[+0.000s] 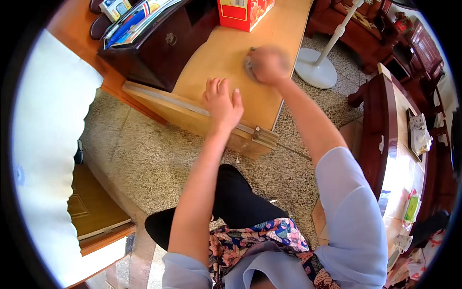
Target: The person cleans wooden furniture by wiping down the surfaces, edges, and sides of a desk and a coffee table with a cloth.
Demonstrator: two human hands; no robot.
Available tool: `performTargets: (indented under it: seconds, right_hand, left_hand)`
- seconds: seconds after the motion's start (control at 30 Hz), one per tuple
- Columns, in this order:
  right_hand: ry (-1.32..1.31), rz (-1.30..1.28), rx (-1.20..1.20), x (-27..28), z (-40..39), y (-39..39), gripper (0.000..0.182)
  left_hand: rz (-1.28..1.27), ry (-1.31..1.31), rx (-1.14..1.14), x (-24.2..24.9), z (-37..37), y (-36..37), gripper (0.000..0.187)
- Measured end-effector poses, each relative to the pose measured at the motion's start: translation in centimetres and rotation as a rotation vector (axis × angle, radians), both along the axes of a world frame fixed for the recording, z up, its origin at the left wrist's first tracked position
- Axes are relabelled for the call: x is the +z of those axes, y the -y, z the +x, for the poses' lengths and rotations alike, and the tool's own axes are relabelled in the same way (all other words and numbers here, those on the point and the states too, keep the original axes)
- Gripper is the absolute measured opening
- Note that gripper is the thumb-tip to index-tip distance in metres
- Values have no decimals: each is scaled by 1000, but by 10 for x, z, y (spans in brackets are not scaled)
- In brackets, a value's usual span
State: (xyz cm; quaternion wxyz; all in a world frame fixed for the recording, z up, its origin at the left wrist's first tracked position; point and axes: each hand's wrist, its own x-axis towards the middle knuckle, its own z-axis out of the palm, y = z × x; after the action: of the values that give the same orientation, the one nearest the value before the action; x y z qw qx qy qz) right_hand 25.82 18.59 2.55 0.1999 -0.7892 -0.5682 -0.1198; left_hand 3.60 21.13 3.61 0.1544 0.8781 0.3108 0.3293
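Observation:
My left hand (223,102) lies near the front edge of a light wooden tabletop (211,60), its fingers spread and nothing in them. Farther along the same surface, my right hand (270,63) is smeared by motion. It presses down on a bunched grey cloth (249,66), of which only the left side shows beyond the fingers. A red box (235,15) stands on the tabletop beyond the right hand. To the left of my left hand is a dark wooden box with a ring pull (169,39), holding papers and a blue pen.
A white stand with a round base (315,69) rises from the speckled floor (144,139) right of the tabletop. Farther right is a dark wooden table (373,125) bearing a tray with a white teapot (421,137). A white curtain (50,144) hangs at the left.

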Motion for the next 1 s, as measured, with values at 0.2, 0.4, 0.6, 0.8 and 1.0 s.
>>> performTargets:
  seconds: [0.2, 0.4, 0.6, 0.8, 1.0]
  right_hand:
    - [26, 31, -278, -4, 51, -25, 55]
    - [20, -134, -196, 10, 4, -79, 58]
    - [102, -147, 171, 0, -82, -99, 59]
    - [10, -120, 553, -8, -121, -45, 60]
    - [26, -121, 440, 26, -79, 67, 59]
  left_hand:
    - [-145, 20, 91, 5, -1, -42, 55]
    - [-48, -96, 85, 16, 0, -31, 62]
    - [-64, 156, 153, 12, -3, -32, 60]
    - [-5, 253, 195, 6, -9, -35, 54]
    - [56, -66, 170, -5, -17, -55, 51]
